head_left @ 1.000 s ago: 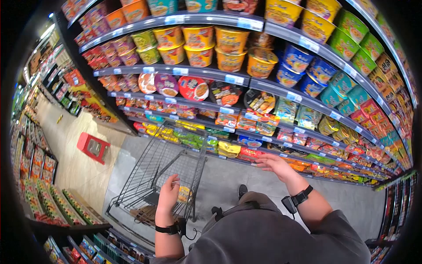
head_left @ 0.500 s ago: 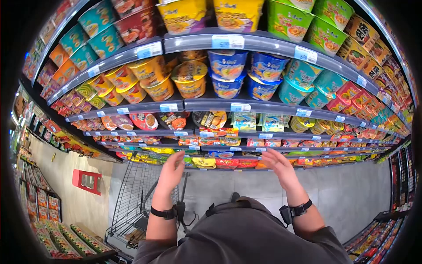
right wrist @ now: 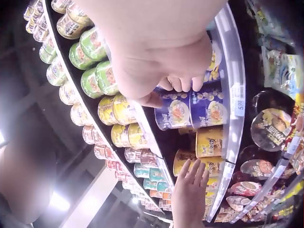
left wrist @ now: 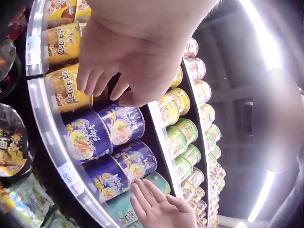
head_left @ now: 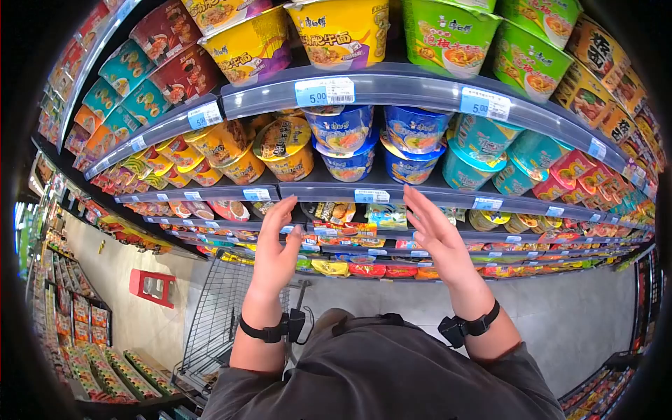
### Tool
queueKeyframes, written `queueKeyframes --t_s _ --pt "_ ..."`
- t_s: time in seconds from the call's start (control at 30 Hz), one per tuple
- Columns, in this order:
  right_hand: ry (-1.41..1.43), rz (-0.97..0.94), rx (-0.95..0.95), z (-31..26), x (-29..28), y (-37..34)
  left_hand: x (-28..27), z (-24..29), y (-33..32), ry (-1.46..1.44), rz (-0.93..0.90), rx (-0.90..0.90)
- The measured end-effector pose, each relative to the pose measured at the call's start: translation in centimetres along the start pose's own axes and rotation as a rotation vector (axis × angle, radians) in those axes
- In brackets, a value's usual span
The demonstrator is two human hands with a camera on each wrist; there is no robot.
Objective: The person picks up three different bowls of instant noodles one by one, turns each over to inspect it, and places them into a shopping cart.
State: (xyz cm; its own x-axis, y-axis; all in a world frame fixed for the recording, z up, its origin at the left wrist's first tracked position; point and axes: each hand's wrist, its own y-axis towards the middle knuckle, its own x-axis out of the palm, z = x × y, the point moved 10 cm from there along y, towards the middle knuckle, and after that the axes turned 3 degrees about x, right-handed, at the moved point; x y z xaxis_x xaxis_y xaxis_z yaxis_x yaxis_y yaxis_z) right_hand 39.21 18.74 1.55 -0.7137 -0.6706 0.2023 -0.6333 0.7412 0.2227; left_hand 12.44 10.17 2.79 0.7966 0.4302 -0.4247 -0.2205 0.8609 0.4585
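In the middle of the head view, the left hand (head_left: pixel 274 250) and the right hand (head_left: pixel 442 241) were raised apart before the shelf (head_left: pixel 315 194), fingers extended and thumbs apart. Blue noodle tubs (head_left: pixel 416 129) stood stacked in pairs at upper centre, with orange tubs (head_left: pixel 285 162) at their left and teal tubs (head_left: pixel 470 168) at their right. A wire cart (head_left: pixel 217 301) stood at lower left, beside a red stool (head_left: pixel 157 275).
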Motion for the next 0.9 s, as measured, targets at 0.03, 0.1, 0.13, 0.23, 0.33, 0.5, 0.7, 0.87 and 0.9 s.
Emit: queueKeyframes --t_s 0.03,0.1,0.13,0.23,0.33,0.5,0.7,0.87,0.9 --pt "0.006 -0.001 0.004 -0.1 0.4 0.9 -0.4 0.5 0.7 -0.025 0.03 0.013" --pt "-0.04 -0.033 -0.091 -1.3 1.3 2.6 -0.6 1.1 2.5 -0.044 0.041 0.023" --pt "-0.057 -0.053 -0.099 -1.6 1.7 3.5 -0.9 1.4 3.4 -0.051 0.049 0.052" --pt "-0.096 -0.061 -0.146 -2.0 2.4 6.0 -1.0 2.0 6.4 -0.102 0.038 0.095" --pt "-0.103 -0.027 -0.163 -2.0 2.4 8.3 -0.9 1.8 9.4 -0.155 0.039 0.143" --pt "-0.015 0.003 -0.162 -2.3 2.1 11.1 -0.2 0.8 13.5 -0.118 0.002 0.211" --pt "-0.203 0.075 -0.154 -2.0 1.8 12.4 1.2 -0.3 16.2 0.025 -0.206 0.186" --pt "-0.203 0.083 -0.136 -1.8 1.4 13.0 1.4 0.3 16.8 0.037 -0.251 0.216" --pt "-0.221 0.069 -0.144 -1.9 1.5 12.9 1.3 0.3 16.8 0.036 -0.254 0.219"
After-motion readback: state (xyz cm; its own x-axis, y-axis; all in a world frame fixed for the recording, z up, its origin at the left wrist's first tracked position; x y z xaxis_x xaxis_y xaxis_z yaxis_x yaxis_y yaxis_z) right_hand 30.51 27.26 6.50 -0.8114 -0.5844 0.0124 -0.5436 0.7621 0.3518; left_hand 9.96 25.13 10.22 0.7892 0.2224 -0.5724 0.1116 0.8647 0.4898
